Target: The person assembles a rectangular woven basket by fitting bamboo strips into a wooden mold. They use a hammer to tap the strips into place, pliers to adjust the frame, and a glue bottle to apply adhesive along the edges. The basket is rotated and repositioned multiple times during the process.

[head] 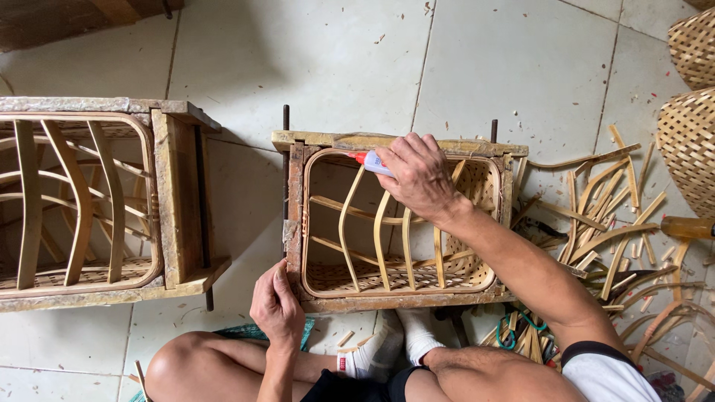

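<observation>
Clearly the right hand (421, 179) grips a small glue bottle (375, 162), white-bodied with a red nozzle, its tip touching the top rim of the bamboo basket (395, 277) that sits inside a wooden mould frame (294, 223). The left hand (275, 305) presses fingers loosely against the frame's near-left corner, grasping nothing. Good practice, I judge: keep the frame braced, trail the nozzle steadily along the rim where the curved ribs meet it, squeeze lightly. A label on the bottle is too small to make out. Loose bamboo strips (603, 216) lie right; a second mould (82, 205) stands left.
</observation>
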A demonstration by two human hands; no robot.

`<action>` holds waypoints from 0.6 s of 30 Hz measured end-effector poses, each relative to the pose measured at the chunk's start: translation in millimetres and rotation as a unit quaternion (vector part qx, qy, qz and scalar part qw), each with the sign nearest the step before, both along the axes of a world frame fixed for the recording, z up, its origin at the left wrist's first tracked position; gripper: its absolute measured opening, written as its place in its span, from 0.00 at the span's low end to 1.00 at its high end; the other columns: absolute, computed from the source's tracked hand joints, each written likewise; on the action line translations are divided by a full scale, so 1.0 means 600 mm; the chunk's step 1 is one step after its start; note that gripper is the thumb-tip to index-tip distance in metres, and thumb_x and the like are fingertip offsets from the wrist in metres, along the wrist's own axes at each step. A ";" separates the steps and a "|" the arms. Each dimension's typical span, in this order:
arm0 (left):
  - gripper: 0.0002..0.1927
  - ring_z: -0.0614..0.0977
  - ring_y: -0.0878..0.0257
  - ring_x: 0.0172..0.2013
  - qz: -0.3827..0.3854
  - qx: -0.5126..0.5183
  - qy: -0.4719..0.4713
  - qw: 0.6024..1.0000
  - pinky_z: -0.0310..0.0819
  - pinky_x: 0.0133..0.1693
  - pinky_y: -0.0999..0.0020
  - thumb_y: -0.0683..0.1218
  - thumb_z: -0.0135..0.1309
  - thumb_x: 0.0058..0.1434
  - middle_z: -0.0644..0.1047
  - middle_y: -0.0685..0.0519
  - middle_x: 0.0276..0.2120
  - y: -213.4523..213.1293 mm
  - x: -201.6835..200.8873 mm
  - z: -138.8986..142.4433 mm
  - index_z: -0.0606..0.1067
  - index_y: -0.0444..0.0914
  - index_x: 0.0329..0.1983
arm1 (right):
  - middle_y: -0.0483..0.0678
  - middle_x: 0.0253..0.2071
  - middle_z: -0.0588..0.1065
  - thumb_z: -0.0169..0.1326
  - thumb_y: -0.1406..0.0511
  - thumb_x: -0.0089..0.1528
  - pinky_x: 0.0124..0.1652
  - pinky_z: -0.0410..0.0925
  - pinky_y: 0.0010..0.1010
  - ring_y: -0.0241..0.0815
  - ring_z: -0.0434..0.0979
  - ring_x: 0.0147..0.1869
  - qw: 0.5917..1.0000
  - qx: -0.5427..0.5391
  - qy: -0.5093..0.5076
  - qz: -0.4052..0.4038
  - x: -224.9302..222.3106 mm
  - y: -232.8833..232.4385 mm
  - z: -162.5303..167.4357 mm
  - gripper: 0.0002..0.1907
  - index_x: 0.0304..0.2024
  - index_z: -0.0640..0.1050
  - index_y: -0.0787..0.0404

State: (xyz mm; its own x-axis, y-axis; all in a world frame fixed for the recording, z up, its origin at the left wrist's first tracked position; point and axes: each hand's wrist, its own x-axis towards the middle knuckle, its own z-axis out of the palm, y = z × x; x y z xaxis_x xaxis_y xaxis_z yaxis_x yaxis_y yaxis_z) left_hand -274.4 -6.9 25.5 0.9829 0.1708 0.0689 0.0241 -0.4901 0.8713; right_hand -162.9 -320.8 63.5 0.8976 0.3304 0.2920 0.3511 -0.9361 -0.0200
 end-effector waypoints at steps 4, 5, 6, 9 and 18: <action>0.11 0.83 0.59 0.39 0.007 0.000 0.010 1.000 0.77 0.43 0.67 0.41 0.48 0.74 0.82 0.47 0.41 -0.002 -0.006 0.001 0.80 0.34 0.49 | 0.47 0.37 0.77 0.71 0.60 0.59 0.42 0.64 0.33 0.39 0.72 0.41 1.000 0.011 -0.007 -0.006 -0.017 -0.028 0.014 0.18 0.45 0.83 0.63; 0.11 0.83 0.59 0.39 0.008 -0.003 0.008 1.000 0.77 0.43 0.67 0.41 0.48 0.74 0.82 0.46 0.42 -0.003 -0.008 0.001 0.80 0.34 0.49 | 0.47 0.38 0.78 0.71 0.59 0.58 0.43 0.64 0.33 0.40 0.72 0.41 1.000 0.017 -0.004 -0.014 -0.027 -0.038 0.021 0.19 0.45 0.83 0.63; 0.11 0.83 0.59 0.40 0.008 -0.007 0.007 1.000 0.77 0.44 0.67 0.41 0.48 0.74 0.82 0.46 0.42 -0.004 -0.010 0.001 0.80 0.34 0.49 | 0.47 0.39 0.78 0.71 0.59 0.56 0.44 0.64 0.34 0.41 0.73 0.42 0.999 0.023 -0.002 -0.021 -0.036 -0.047 0.027 0.20 0.46 0.83 0.63; 0.10 0.83 0.59 0.39 0.012 -0.007 0.006 1.000 0.77 0.43 0.67 0.41 0.48 0.75 0.82 0.46 0.42 -0.009 -0.017 0.000 0.80 0.34 0.49 | 0.47 0.38 0.78 0.71 0.59 0.54 0.45 0.65 0.36 0.42 0.73 0.42 0.998 0.034 0.010 -0.044 -0.057 -0.066 0.039 0.22 0.46 0.83 0.62; 0.11 0.83 0.60 0.37 0.016 0.010 0.016 1.000 0.77 0.41 0.67 0.43 0.48 0.76 0.82 0.46 0.41 -0.021 -0.027 0.000 0.80 0.35 0.50 | 0.47 0.40 0.78 0.70 0.60 0.57 0.48 0.66 0.36 0.41 0.74 0.45 0.999 0.024 -0.009 -0.030 -0.060 -0.076 0.022 0.20 0.46 0.82 0.63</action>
